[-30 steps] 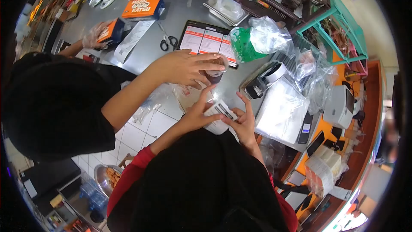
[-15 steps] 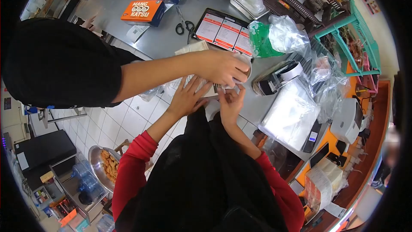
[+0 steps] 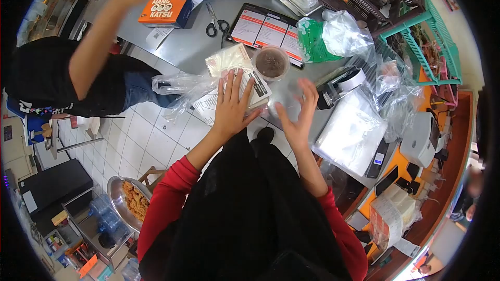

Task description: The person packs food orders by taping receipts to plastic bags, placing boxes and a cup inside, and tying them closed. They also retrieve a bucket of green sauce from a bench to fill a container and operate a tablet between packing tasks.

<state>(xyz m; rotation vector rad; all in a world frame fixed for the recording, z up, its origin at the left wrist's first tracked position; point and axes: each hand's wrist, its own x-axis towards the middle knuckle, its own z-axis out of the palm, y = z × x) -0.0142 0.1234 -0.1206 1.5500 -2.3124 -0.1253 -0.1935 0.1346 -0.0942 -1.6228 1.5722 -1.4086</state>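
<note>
Steel counter [image 3: 182,47] fills the top of the view. Near its edge lies a white pack [image 3: 256,87] with a label. The person's left hand [image 3: 232,103] lies flat and open on it. The right hand [image 3: 299,117] is open too, fingers spread, holding nothing. A brown sauce cup [image 3: 271,63] stands just behind. The pack seems held steady; lifting it would need both hands on its sides.

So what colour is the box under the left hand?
The box is white with black print; the left hand rests on it. Head view.
</note>
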